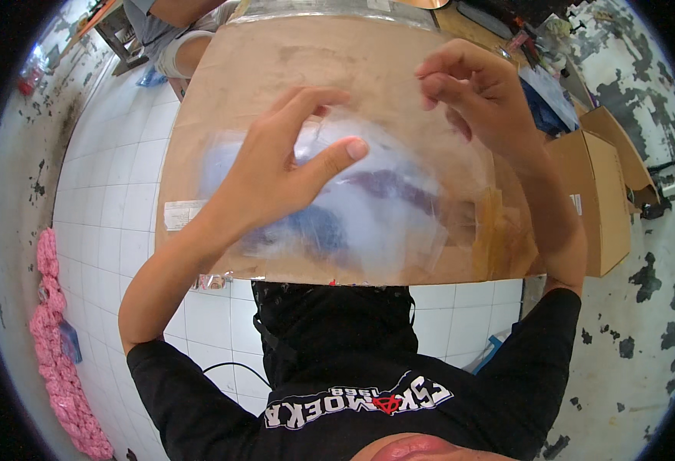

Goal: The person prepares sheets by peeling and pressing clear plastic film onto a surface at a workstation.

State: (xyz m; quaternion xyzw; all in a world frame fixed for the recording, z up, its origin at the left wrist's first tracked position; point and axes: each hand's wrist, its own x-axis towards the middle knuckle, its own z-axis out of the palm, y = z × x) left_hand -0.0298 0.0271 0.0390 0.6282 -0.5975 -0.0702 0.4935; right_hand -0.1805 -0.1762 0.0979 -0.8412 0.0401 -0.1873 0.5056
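A clear plastic bag [399, 246], smeared by motion, lies on the brown cardboard tabletop [337, 46] in front of me. Blue and dark shapes show through it; their kind cannot be made out. My left hand [284, 161] is over the bag's far left part, thumb and fingers spread, holding nothing I can see. Farther right and higher, my right hand [479, 96] has its fingers curled and its thumb and forefinger tips close together. Whatever they pinch, if anything, is too faint to name.
An open cardboard box [591, 200] stands right of the table. Another person's arm and leg [191, 54] show at the far left corner. Assorted items [549, 100] crowd the far right. A pink bundle [65, 369] lies by the left wall. Brown tape [489, 230] crosses the tabletop's right side.
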